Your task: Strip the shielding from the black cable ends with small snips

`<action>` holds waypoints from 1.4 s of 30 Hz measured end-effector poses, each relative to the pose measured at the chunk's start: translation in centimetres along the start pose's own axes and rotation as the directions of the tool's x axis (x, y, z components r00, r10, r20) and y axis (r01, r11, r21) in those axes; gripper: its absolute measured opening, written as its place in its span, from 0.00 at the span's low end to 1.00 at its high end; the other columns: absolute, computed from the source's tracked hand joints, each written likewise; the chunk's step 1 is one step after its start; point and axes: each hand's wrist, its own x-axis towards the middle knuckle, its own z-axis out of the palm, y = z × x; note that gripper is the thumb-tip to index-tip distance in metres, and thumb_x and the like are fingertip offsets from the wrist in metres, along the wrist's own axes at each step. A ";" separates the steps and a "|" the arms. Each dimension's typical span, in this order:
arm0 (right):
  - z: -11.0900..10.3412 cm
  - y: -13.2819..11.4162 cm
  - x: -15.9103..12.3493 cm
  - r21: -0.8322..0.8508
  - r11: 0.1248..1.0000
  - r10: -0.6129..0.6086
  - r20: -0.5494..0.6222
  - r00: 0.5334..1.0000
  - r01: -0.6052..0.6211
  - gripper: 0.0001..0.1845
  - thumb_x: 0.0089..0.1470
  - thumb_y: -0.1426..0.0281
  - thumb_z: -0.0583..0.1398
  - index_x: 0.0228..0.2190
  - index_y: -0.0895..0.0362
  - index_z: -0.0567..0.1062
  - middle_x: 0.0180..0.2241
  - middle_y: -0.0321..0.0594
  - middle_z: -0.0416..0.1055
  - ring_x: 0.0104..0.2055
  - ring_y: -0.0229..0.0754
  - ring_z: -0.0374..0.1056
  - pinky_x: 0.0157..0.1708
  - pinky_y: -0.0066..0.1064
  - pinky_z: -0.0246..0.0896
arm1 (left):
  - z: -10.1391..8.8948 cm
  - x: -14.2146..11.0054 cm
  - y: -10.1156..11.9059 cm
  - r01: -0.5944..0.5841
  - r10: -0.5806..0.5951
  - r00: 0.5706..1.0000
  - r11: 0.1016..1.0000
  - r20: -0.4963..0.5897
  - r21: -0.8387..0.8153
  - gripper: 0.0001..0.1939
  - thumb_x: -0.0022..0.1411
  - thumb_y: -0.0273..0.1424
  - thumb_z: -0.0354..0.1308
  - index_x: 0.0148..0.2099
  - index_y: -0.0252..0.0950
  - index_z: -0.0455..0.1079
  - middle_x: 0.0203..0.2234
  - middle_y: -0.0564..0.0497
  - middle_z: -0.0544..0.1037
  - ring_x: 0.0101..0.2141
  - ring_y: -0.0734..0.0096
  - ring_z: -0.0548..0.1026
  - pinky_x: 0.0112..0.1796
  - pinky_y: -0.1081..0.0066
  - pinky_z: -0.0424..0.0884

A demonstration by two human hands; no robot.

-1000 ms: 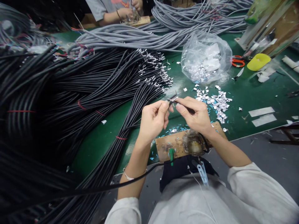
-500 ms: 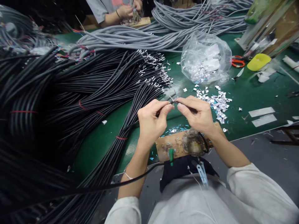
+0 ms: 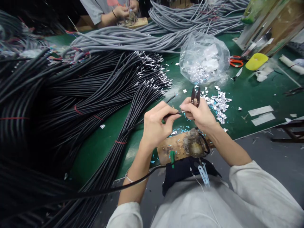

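Note:
My left hand [image 3: 158, 123] is closed in a pinch on a black cable [image 3: 178, 112], whose stripped end points right. Facing it, my right hand [image 3: 198, 110] has a pair of dark snips [image 3: 195, 96] tucked in its grip, blades pointing up and away from me. Its thumb and forefinger meet at the cable's tip; the fine wires there are too small to make out. Another cable end [image 3: 171, 98] sticks out beyond my left fingers. Below the hands lies a wooden board [image 3: 166, 153] with a stained metal piece [image 3: 194, 144] and a green clip [image 3: 172, 156].
Bundled black cables [image 3: 102, 85] fill the left, grey cables [image 3: 118, 38] the back. A clear plastic bag [image 3: 204, 60] holds foil scraps; more foil scraps [image 3: 219, 106] lie right of my hands. Orange-handled scissors [image 3: 236, 61] rest behind. A co-worker's hands [image 3: 123, 12] work across the table.
My right hand has turned, so the snips' blades now show pointing up. The cable end between my hands sits slightly lower. The whole view has shifted a little.

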 end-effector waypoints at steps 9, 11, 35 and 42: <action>-1.0 -0.4 -0.1 -0.142 0.930 -0.341 0.010 0.940 0.339 0.10 0.51 0.63 0.61 0.30 0.57 0.76 0.22 0.34 0.66 0.24 0.32 0.61 0.22 0.25 0.55 | -0.7 0.1 -0.1 0.148 -0.150 0.989 0.978 -0.003 -0.145 0.07 0.60 0.31 0.57 0.30 0.36 0.74 0.21 0.54 0.72 0.20 0.80 0.65 0.23 0.76 0.60; -1.2 -0.7 -0.4 -0.299 0.795 -0.534 0.069 0.842 0.528 0.07 0.53 0.67 0.60 0.33 0.55 0.78 0.30 0.38 0.72 0.33 0.35 0.67 0.30 0.29 0.61 | -0.8 0.1 0.0 0.191 -0.187 0.981 0.967 0.042 -0.170 0.11 0.61 0.32 0.55 0.28 0.35 0.73 0.19 0.54 0.71 0.20 0.80 0.65 0.22 0.76 0.59; -0.7 -0.5 -0.5 -0.191 0.830 -0.520 0.072 0.851 0.524 0.07 0.48 0.65 0.64 0.28 0.56 0.77 0.27 0.36 0.71 0.28 0.32 0.63 0.25 0.27 0.56 | -0.8 -0.1 0.3 0.400 -0.287 0.906 0.823 0.313 -0.404 0.19 0.63 0.39 0.52 0.23 0.34 0.67 0.10 0.58 0.59 0.11 0.83 0.57 0.14 0.78 0.50; -0.1 0.2 0.4 0.214 0.964 0.104 0.234 0.967 -0.156 0.22 0.40 0.53 0.66 0.22 0.57 0.67 0.14 0.22 0.45 0.15 0.26 0.37 0.13 0.25 0.30 | 0.3 -0.1 -0.5 0.157 -0.131 0.984 0.955 0.119 -0.251 0.09 0.57 0.35 0.59 0.28 0.35 0.73 0.16 0.55 0.68 0.17 0.80 0.61 0.20 0.76 0.56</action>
